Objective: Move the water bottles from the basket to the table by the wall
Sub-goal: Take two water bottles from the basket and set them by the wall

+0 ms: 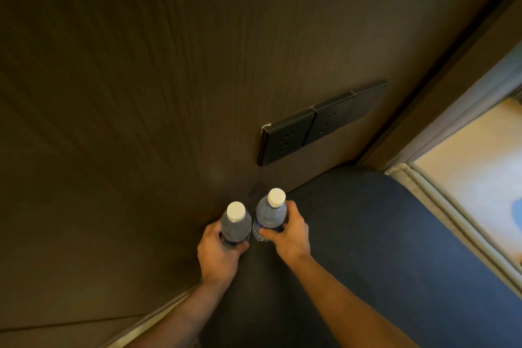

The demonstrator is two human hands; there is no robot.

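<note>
White caps top two clear water bottles, both held upright at the back of a dark desk (367,234), close to the brown wood-grain wall (141,65). Left bottle (236,224) is wrapped by the left hand (219,251), fingers curled round its lower body. Right bottle (271,213) is gripped the same way by the right hand (291,234), thumb across the front. Bottles stand just beside each other, maybe touching; contact cannot be confirmed. Whether the bases are already resting on the desk is hidden by the hands. Black socket panel (319,124) is mounted on the wall, above and right of the bottles. Basket is not seen.

Step judged: placing stage, both bottles being set down by the wall. Next move calls for bases to be seated flat, then both grips to be loosened and drawn back straight, so neither bottle gets knocked over. Further bottles remaining in the basket cannot be told.
</note>
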